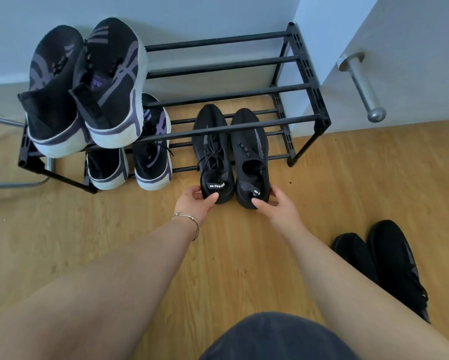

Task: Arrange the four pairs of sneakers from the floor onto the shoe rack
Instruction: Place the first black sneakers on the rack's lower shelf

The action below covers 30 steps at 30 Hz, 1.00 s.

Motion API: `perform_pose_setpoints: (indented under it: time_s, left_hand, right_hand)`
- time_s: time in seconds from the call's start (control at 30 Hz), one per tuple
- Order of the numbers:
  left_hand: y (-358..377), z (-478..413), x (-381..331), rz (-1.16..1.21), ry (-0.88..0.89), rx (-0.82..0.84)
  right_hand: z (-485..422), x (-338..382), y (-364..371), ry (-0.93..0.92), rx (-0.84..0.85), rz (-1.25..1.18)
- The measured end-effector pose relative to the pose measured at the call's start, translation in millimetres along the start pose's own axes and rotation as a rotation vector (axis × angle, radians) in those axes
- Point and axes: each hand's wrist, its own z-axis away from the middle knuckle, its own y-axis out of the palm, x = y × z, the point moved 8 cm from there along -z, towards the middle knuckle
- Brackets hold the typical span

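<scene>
A black two-tier shoe rack stands against the wall. One black-and-purple sneaker pair sits on the top tier's left. A second such pair rests on the lower tier's left. An all-black pair lies with its toes under the top bar on the lower tier: my left hand grips the heel of the left black sneaker, my right hand grips the heel of the right black sneaker. Another all-black pair lies on the floor at the right.
A white door with a metal handle stands right of the rack. Chrome tubing curves on the floor at the left. The floor is light wood. The top tier's right half holds nothing.
</scene>
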Motion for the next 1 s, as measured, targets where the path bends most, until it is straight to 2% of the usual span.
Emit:
perform_pose_setpoints:
  time_s: [0.23, 0.6, 1.0]
  left_hand:
    - [-5, -30, -28, -0.111, 0.042, -0.040]
    - [-5, -56, -38, -0.053, 0.031, -0.033]
    - [-10, -64, -66, -0.281, 0.088, -0.096]
  right_hand:
    - [-33, 36, 1, -0.006, 0.041, 0.058]
    - [-53, 51, 5, 0.043, -0.026, -0.007]
    - [-74, 70, 16, 0.011, -0.061, 0.194]
